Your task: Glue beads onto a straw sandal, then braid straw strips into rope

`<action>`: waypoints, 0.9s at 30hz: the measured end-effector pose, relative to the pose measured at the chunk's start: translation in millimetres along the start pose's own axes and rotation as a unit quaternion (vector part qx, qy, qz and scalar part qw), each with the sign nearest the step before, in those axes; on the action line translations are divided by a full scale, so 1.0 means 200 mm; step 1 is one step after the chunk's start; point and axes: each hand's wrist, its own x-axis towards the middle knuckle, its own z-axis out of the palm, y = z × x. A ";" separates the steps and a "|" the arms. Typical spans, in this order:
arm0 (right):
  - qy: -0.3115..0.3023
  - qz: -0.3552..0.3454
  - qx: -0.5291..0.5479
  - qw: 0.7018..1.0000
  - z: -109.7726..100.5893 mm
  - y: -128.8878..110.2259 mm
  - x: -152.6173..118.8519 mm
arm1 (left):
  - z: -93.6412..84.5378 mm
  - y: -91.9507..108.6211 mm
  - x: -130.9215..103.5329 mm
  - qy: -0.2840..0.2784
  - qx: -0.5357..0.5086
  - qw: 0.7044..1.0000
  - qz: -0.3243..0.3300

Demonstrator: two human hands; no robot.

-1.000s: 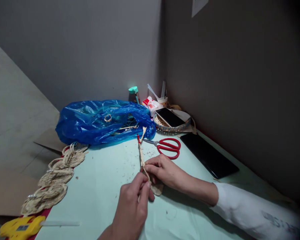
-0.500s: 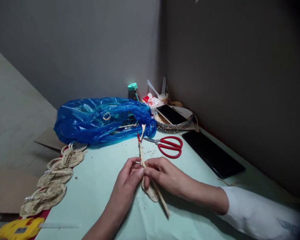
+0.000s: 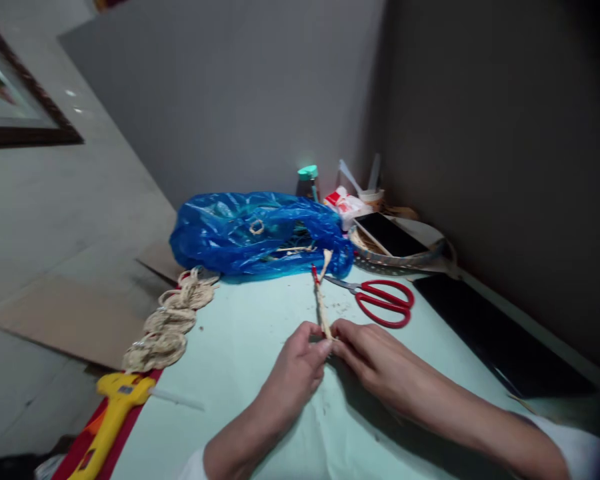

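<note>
A narrow pale strip of braided straw-like fibre (image 3: 322, 308) runs from a small red piece (image 3: 315, 273) at its far end toward me. My left hand (image 3: 303, 360) pinches the near end of this strip between thumb and fingers. From the other side, my right hand (image 3: 363, 347) closes its fingertips on the same near end, almost touching the left thumb. A flared loose tail of the fibre (image 3: 327, 257) sticks up beside the red piece. Just beyond my right hand lie red-handled scissors (image 3: 386, 302), blades pointing left.
A blue plastic bag (image 3: 220, 233) sits at the back. To its right are a basket (image 3: 400, 267) holding a phone (image 3: 393, 233), and a black slab (image 3: 495, 333). Coiled braids (image 3: 157, 350) and a yellow glue gun (image 3: 115, 413) line the left edge.
My view has swung left, so the tabletop things appear farther right. The loose strand and flat pale piece hanging below my hands no longer show. Both hands still pinch the strip.
</note>
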 end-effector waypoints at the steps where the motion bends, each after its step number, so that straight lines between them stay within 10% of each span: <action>1: -0.007 0.001 -0.032 0.999 0.00 0.00 0.00 | 0.00 -0.01 0.00 0.008 0.003 1.000 0.012; 16: -0.021 -0.047 -0.219 0.974 0.00 0.04 -0.01 | 0.00 -0.02 0.02 0.094 0.119 0.988 0.033; 27: -0.048 -0.143 -0.191 0.970 0.06 -0.08 -0.07 | -0.05 0.00 -0.01 0.005 -0.071 0.997 -0.002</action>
